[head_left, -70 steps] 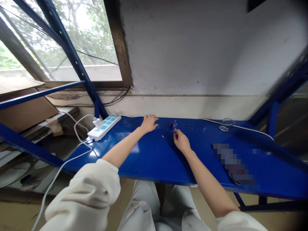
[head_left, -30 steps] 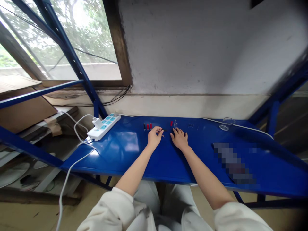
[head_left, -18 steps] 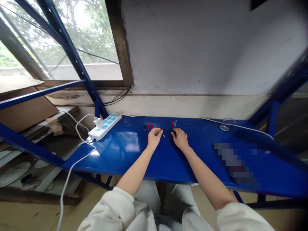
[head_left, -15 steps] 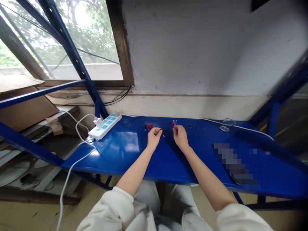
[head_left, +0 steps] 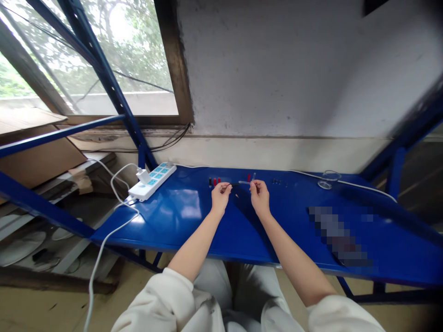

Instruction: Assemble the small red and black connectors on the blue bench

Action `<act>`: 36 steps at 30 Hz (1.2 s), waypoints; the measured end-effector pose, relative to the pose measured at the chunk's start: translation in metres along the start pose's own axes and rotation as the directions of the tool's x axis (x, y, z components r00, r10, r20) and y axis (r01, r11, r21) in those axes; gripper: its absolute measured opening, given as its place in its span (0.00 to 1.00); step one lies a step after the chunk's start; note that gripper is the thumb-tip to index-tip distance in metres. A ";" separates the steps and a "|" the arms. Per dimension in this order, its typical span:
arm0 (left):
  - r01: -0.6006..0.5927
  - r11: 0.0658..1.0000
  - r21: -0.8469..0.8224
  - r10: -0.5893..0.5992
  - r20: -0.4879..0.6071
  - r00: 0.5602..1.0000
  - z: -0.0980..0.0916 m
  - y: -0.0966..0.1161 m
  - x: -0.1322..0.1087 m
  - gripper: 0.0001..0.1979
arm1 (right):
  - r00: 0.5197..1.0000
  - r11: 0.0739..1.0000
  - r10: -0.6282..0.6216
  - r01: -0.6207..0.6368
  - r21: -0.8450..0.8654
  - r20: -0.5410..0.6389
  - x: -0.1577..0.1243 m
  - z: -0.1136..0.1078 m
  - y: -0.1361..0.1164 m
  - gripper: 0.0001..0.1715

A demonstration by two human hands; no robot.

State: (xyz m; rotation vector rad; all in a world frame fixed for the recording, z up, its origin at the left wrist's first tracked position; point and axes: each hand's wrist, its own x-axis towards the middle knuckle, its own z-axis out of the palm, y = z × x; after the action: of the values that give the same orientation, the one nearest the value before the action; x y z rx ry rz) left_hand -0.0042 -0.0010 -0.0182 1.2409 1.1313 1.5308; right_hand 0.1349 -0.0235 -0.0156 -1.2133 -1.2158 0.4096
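Near the middle of the blue table (head_left: 187, 235), closer to its back edge than its front edge, a thin dark stick (head_left: 235, 184) is pinched between the fingertips by the left hand (head_left: 219, 198). A small clear tube (head_left: 244, 182) is pinched the same way by the right hand (head_left: 260, 198). Both are held longways, nearly in line with the back edge: the stick is pointed right, the tube is pointed left, and they are set end to end between the two hands. The tube is gripped by its right end, so its left end is bare, right by the tip of the stick. Whether the tips are touching cannot be told. A lone red piece (head_left: 248, 177) and a second clear piece (head_left: 254, 176) are seen just behind the tube, toward the back edge. Behind the left hand, a black piece (head_left: 210, 181) and two red pieces (head_left: 214, 181) are lined up in a row.
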 end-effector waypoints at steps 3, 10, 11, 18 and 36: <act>0.014 1.000 0.001 -0.014 -0.018 1.000 0.000 0.002 -0.001 0.09 | 1.000 0.999 0.014 -0.015 0.029 0.006 0.001 -0.002 0.000 0.14; 0.067 0.997 -0.043 -0.067 0.000 0.998 -0.002 0.008 -0.001 0.10 | 0.997 0.994 0.026 -0.034 0.101 0.077 0.004 -0.002 0.004 0.14; 0.071 0.996 -0.056 -0.071 0.009 0.997 -0.003 0.008 0.000 0.10 | 0.996 0.993 0.034 -0.043 0.113 0.082 0.005 -0.002 0.005 0.14; 0.110 0.991 -0.074 -0.096 0.171 0.981 -0.002 0.009 -0.002 0.12 | 0.983 0.984 0.023 -0.054 0.167 0.180 0.005 0.000 0.007 0.13; -0.417 0.854 0.312 0.250 0.458 0.853 -0.002 0.045 0.033 0.04 | 0.972 0.988 0.038 -0.071 0.136 0.232 -0.001 0.002 0.000 0.17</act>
State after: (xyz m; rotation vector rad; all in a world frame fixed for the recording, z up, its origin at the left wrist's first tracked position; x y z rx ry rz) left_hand -0.0145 0.0199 0.0331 2.0310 1.0079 1.2223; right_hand 0.1325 -0.0234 -0.0161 -1.0988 -1.3267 0.6815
